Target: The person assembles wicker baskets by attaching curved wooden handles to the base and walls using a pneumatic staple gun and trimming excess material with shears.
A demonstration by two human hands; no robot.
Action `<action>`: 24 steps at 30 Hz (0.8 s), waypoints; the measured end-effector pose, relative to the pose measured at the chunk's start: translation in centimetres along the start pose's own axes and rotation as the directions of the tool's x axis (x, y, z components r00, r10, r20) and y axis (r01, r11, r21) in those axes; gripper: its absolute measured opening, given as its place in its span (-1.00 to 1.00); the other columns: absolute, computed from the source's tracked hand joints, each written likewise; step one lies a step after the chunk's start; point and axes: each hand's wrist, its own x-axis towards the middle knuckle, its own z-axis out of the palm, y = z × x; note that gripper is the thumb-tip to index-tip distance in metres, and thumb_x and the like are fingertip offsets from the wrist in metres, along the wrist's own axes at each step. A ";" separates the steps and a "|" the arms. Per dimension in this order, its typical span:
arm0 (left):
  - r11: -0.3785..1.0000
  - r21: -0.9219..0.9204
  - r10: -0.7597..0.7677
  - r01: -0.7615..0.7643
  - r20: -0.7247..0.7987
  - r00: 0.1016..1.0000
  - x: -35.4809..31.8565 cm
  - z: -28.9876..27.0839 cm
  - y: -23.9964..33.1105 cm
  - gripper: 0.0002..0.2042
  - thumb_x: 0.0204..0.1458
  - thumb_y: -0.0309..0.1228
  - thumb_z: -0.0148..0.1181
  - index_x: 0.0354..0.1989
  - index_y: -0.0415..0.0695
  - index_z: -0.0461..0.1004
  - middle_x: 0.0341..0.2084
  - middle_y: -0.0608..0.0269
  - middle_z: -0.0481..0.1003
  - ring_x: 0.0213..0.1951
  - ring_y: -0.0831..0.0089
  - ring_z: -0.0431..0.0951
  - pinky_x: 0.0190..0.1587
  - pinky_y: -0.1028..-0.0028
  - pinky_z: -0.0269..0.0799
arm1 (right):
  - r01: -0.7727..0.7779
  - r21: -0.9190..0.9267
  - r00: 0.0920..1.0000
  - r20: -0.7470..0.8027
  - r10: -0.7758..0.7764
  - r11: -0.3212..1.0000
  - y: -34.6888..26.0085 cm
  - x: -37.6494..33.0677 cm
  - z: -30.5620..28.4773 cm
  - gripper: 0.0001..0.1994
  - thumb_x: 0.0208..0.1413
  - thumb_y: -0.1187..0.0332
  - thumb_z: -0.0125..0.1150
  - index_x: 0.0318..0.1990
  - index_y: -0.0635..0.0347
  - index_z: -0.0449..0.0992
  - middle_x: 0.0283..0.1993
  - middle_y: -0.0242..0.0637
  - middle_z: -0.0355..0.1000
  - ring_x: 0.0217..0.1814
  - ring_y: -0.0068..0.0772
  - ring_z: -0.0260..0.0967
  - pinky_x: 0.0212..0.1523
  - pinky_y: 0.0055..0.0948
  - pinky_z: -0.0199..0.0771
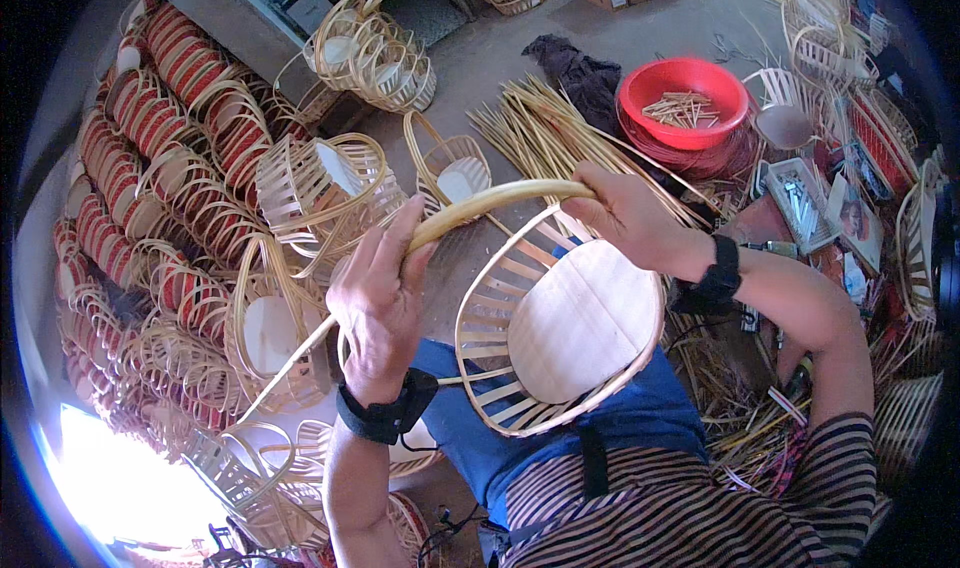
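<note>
A slatted basket with an oval pale wooden bottom rests over my lap, tilted with its inside showing. Its arched handle, a thick bent cane, rises toward me and spans between my hands. My left hand is closed round the handle's left part, fingers pointing up. From beneath it a thin cane strip slants down to the left. At the other end, my right hand is closed on the handle in a pinch. Both wrists wear dark bands.
Stacked red-and-tan baskets fill the left side. Pale baskets stand close beyond my left hand. A bundle of canes lies ahead, beside a red basin holding short sticks. A tray and loose strips lie to the right.
</note>
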 end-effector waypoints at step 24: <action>0.988 -0.037 -0.148 0.152 0.098 0.984 -3.8 -3.4 -2.9 -0.71 -0.02 -0.35 -0.14 -0.14 -0.17 0.31 -0.48 0.15 0.42 -0.49 0.46 0.42 -0.44 0.54 0.34 | 0.366 -0.652 0.757 -0.206 -0.620 0.664 -0.9 3.4 -2.8 -0.74 -0.23 0.28 0.14 -0.61 0.19 0.17 -0.70 -0.28 0.16 -0.69 -0.29 0.20 -0.74 -0.46 0.12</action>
